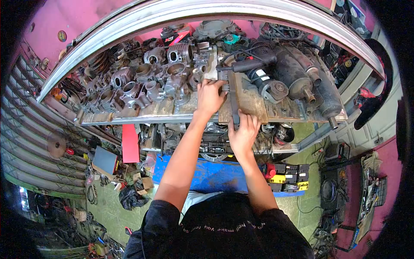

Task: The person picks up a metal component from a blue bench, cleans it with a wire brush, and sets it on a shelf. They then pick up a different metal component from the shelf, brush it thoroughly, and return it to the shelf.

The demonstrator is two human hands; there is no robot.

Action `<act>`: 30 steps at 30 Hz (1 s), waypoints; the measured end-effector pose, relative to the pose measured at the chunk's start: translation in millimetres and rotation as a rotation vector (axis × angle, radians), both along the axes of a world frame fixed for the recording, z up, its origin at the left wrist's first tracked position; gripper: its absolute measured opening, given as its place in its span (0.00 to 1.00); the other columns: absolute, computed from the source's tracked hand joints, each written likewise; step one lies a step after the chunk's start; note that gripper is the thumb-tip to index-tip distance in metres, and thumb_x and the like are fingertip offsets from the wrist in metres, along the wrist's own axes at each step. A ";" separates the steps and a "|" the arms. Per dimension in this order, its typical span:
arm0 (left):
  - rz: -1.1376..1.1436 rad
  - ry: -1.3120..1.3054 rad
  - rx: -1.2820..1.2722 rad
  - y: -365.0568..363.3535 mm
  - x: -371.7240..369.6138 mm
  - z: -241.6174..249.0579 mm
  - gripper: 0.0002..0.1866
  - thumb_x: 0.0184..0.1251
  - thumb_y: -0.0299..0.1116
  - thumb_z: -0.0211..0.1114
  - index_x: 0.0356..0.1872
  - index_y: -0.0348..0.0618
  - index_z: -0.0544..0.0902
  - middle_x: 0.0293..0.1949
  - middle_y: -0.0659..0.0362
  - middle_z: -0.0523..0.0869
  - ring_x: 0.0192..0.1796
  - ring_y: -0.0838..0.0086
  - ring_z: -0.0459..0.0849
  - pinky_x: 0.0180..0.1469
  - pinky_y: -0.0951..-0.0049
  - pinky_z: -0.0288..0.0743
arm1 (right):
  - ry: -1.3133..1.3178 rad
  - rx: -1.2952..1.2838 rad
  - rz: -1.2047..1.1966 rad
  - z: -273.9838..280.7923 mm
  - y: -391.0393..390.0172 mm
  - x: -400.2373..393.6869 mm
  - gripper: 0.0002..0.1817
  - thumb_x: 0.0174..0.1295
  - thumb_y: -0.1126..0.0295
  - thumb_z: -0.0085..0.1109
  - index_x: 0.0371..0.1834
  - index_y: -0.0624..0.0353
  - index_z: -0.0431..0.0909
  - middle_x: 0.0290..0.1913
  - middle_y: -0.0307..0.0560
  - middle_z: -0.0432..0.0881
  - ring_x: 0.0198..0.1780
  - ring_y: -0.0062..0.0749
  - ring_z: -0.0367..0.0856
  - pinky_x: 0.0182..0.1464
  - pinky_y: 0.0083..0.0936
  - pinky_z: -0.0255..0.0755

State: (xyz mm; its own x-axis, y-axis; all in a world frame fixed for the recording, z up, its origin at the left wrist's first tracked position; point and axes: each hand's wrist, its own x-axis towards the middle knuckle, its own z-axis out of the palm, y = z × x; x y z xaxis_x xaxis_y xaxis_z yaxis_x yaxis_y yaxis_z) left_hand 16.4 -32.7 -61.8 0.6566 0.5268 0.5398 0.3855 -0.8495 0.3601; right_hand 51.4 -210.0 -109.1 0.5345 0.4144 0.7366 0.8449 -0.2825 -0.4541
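Observation:
My left hand [210,97] is at the front middle of the upper shelf, its fingers bent at the left side of a long, narrow dark bar [234,100]. What its fingertips close on is partly hidden. My right hand [244,131] is lower, at the shelf's front edge, with thumb and fingers around the near end of the bar. Beneath the bar are wooden boards [252,105]. Just beyond my hands lies a dark tubular part [248,65] with a black cable. A cylindrical dark metal part [275,90] sits to the right.
Several metal engine cylinders [174,71] crowd the shelf on the left, and dark exhaust mufflers [295,75] lie on the right. A pale metal frame rail [215,9] arches overhead. Below are a blue surface [207,175] and boxed batteries [291,177]. A red panel [130,144] hangs at left.

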 end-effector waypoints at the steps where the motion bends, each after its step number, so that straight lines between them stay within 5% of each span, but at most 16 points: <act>1: -0.025 -0.014 0.019 -2.7 -1.8 0.1 0.21 0.61 0.34 0.79 0.56 0.52 0.91 0.49 0.52 0.94 0.60 0.54 0.83 0.64 0.51 0.70 | 0.011 0.010 0.013 0.7 -6.2 -0.8 0.22 0.59 0.69 0.76 0.55 0.63 0.84 0.45 0.52 0.86 0.54 0.52 0.80 0.60 0.49 0.70; 17: 0.054 -0.218 0.098 -73.8 -80.1 27.3 0.19 0.60 0.34 0.79 0.54 0.53 0.91 0.54 0.60 0.90 0.62 0.58 0.81 0.63 0.54 0.69 | 0.131 0.096 0.199 31.6 -83.2 -48.0 0.25 0.55 0.74 0.79 0.58 0.61 0.87 0.45 0.50 0.85 0.52 0.50 0.80 0.60 0.48 0.68; 30: 0.412 -0.436 0.156 -25.0 -243.6 35.4 0.23 0.57 0.33 0.80 0.56 0.57 0.90 0.59 0.60 0.86 0.65 0.55 0.77 0.67 0.50 0.66 | 0.147 0.052 0.435 64.5 -2.8 -145.5 0.24 0.52 0.80 0.77 0.56 0.60 0.89 0.48 0.51 0.88 0.55 0.47 0.82 0.65 0.42 0.71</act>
